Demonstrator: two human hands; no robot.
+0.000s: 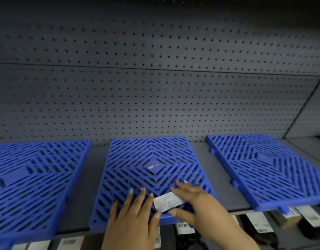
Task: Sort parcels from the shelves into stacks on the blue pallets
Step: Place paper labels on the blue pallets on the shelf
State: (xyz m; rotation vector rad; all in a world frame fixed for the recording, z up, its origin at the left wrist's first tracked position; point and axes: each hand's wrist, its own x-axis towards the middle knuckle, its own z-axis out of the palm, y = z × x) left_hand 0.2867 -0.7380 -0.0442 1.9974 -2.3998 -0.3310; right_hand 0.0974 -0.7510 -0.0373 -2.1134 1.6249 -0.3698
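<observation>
Head view, small parcel (168, 201) between both hands, on middle blue pallet (152, 159)

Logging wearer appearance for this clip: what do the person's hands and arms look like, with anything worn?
Both the left hand and right hand are bare, no gloves, rings or sleeves visible. The fingers carry long nails painted pale blue, some lighter-toned.

A grey pegboard panel (155, 87) is standing behind the shelf, its rows of small holes running across. A dark seam (155, 68) is crossing it.
</observation>
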